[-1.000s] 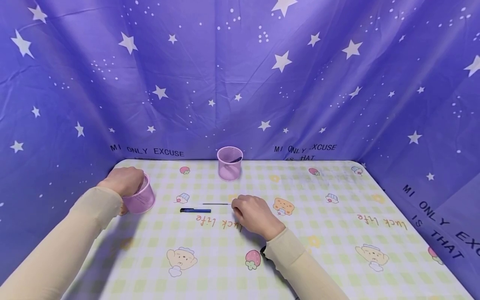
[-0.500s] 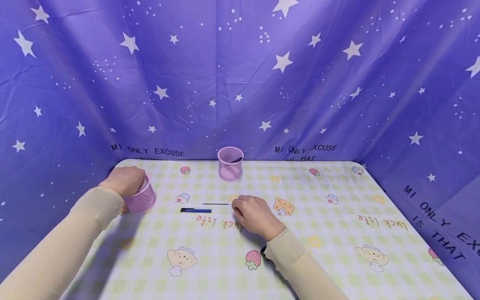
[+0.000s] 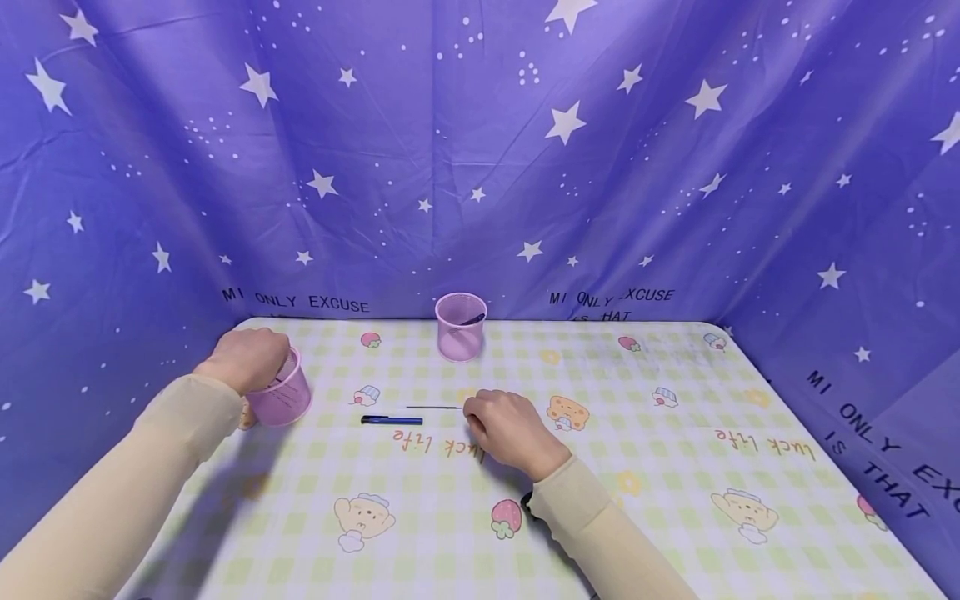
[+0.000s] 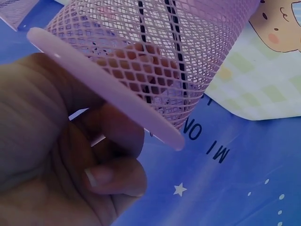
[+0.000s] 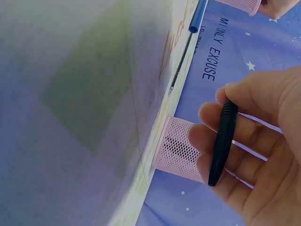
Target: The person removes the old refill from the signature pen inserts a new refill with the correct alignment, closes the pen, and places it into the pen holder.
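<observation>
My left hand [image 3: 246, 360] reaches over the rim of a pink mesh pen cup [image 3: 281, 402] at the left. Through the mesh in the left wrist view, its fingertips pinch one of two thin dark pen refills [image 4: 175, 26] standing inside. My right hand [image 3: 513, 429] rests low over the middle of the cloth and holds a short black pen tip section [image 5: 224, 141] between thumb and fingers. Just left of it lies another thin refill [image 3: 432, 407]. A blue pen barrel with a dark clip [image 3: 392, 421] lies nearer to me, roughly parallel to that refill.
A second pink mesh cup [image 3: 461, 337] stands near the table's back edge, with dark parts [image 3: 472, 320] inside. Checked cloth with printed cartoons covers the table [image 3: 675, 450]. A purple star-patterned curtain [image 3: 480, 150] hangs behind and at both sides.
My left hand has risen very slightly at the cup, and a thin dark line now shows by its rim. The right hand and the pen parts on the table stay in place.
</observation>
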### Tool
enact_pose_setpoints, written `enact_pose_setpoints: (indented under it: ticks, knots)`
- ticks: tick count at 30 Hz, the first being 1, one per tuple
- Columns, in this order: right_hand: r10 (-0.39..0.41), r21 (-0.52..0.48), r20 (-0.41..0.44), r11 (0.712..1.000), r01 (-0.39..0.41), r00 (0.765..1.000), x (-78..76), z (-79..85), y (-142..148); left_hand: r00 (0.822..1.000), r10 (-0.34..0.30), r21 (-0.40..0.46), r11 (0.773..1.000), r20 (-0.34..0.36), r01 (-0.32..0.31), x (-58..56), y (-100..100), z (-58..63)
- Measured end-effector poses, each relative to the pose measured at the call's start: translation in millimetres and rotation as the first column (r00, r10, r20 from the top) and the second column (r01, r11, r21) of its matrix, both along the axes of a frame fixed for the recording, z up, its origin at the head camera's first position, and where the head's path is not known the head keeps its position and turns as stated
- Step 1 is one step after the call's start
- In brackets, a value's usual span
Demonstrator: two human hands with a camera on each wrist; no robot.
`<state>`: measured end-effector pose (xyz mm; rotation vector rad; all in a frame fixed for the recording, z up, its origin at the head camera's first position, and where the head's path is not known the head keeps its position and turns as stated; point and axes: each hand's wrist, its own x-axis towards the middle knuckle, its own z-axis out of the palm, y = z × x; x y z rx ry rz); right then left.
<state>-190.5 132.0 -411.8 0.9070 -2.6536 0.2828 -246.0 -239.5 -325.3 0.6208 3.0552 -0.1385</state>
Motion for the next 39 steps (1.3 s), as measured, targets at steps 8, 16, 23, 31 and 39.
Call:
enact_pose_setpoints:
  ticks: [8,16,23,31,39]
  knots:
    - [-0.002,-0.01,0.005,1.0,0.002,1.0,-0.7,0.6,1.2,0.999,0.024,-0.011,1.0,-0.031,-0.024,4.2,0.9,2.0]
    - [0.003,-0.006,0.006,1.0,-0.003,1.0,-1.4,-1.6,1.8,0.997,0.038,-0.041,0.998,-0.066,-0.041,9.3,3.1,2.5]
    - [0.005,-0.008,0.01,1.0,-0.005,1.0,-0.2,-0.6,0.6,0.994,0.069,-0.025,0.997,-0.089,-0.071,13.8,2.9,-0.4]
    - [0.005,-0.01,0.002,1.0,-0.005,1.0,0.2,1.3,0.1,0.988,0.095,-0.003,0.995,-0.119,-0.096,17.1,3.1,-2.7]
    - [0.006,-0.008,-0.009,1.0,-0.006,1.0,-0.1,0.2,0.6,0.985,0.123,0.03,0.992,-0.118,-0.12,23.4,2.3,0.8]
